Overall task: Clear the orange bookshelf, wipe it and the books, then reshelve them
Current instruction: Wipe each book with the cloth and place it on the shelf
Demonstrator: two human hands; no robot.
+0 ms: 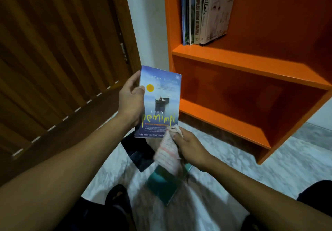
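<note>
My left hand [132, 99] grips a blue paperback [159, 101] by its left edge, thumb on the cover, holding it upright in front of me. My right hand [190, 146] holds a pale striped cloth [168, 152] whose top touches the book's lower right corner. The orange bookshelf [251, 63] stands to the right. Several books [204, 11] stand on its upper shelf at the left. Its lower compartment shows no books.
A dark book [139, 151] and a teal book [162, 184] lie on the pale marble floor [233, 159] below my hands. A brown wooden door [59, 51] fills the left. My dark-clothed knees are at the bottom edge.
</note>
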